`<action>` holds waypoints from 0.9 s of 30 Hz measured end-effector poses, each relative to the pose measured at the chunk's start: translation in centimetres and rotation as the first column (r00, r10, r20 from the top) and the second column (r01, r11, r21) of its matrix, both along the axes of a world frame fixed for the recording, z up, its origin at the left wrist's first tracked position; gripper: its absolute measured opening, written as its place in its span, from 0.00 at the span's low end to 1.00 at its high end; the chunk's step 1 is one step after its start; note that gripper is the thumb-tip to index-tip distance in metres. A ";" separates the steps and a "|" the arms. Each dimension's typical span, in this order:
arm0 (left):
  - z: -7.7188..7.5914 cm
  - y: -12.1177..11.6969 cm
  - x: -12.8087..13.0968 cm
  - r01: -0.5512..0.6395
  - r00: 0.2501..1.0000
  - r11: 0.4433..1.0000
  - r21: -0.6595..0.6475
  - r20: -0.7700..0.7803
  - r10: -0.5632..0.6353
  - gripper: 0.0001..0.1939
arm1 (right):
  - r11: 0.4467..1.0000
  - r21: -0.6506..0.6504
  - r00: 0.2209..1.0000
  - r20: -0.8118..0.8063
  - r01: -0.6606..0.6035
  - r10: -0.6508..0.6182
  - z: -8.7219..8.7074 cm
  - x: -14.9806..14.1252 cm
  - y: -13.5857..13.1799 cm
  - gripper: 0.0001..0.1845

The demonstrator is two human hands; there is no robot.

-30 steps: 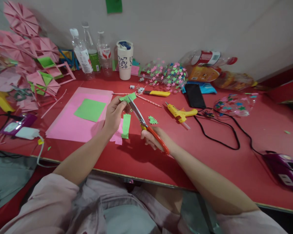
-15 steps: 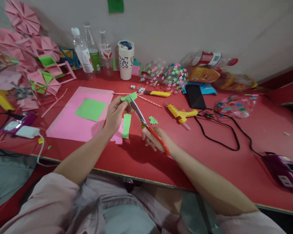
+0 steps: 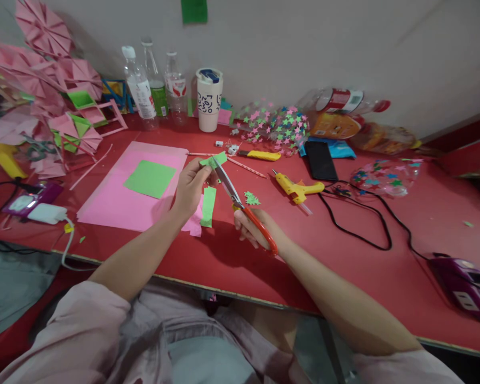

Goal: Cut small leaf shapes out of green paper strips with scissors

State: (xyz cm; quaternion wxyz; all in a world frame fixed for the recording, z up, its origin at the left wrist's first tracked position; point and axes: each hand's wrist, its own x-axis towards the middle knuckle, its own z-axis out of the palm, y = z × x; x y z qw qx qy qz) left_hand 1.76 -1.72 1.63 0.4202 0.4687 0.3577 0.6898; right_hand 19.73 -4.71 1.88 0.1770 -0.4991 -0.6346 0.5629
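My left hand [image 3: 191, 184] pinches a small strip of green paper [image 3: 220, 158] above the red table [image 3: 332, 277]. Orange-handled scissors [image 3: 260, 226] are gripped in my right hand [image 3: 250, 226], and their blade tips meet the green strip. Below the hands lie another green strip [image 3: 208, 208] and pink paper scraps [image 3: 194, 223]. A little heap of cut green pieces [image 3: 252, 198] sits just beyond the scissors. To the left, a green square [image 3: 150, 178] rests on pink paper sheets [image 3: 108, 210].
A yellow glue gun [image 3: 296, 188], a black phone [image 3: 321, 161] and a yellow cutter knife [image 3: 260, 155] lie to the right. Bottles [image 3: 140, 93], a white tumbler [image 3: 209, 101] and bags of paper stars [image 3: 290, 128] line the wall. Pink folded-paper shapes [image 3: 44, 74] crowd the left, and cords trail at both sides.
The view has shifted slightly. My hands keep nearly the same pose, with the scissor blades still at the green strip.
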 end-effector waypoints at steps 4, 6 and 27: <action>0.0 0.0 0.0 -0.009 1.000 1.000 -0.013 -0.011 0.009 0.05 | 1.000 -0.004 1.000 0.003 -0.006 0.006 0.0 0.1 0.1 0.27; 0.0 0.0 0.0 -0.010 1.000 1.000 -0.013 -0.013 0.010 0.05 | 1.000 -0.008 1.000 0.009 -0.003 0.003 0.1 0.1 0.1 0.27; 0.1 0.2 -0.6 -0.009 1.000 1.000 -0.022 -0.018 0.009 0.03 | 0.999 -0.048 0.999 0.047 -0.004 0.007 0.6 0.2 0.4 0.27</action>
